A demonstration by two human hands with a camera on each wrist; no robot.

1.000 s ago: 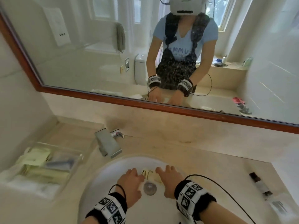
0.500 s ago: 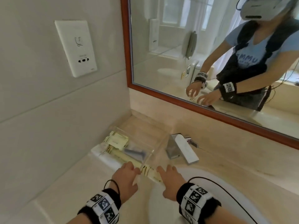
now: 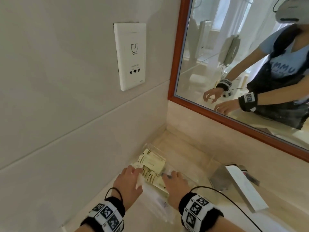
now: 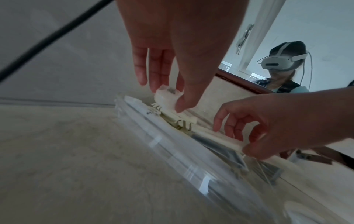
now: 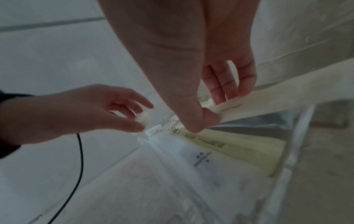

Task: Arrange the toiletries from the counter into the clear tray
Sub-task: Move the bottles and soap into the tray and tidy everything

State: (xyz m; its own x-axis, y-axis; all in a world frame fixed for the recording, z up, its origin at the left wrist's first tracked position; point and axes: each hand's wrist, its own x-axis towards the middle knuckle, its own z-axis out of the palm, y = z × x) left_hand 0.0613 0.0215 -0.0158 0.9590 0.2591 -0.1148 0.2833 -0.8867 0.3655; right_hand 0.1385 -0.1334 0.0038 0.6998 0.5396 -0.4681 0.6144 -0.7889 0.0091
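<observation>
Soft daylight fills the head view, brightest in the mirror (image 3: 242, 64). Both wrist views are dimmer, bluish, motion-blurred near their lower edges, with wide-angle stretching.

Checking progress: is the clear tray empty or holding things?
Holding things: cream packets lie inside the clear tray.
</observation>
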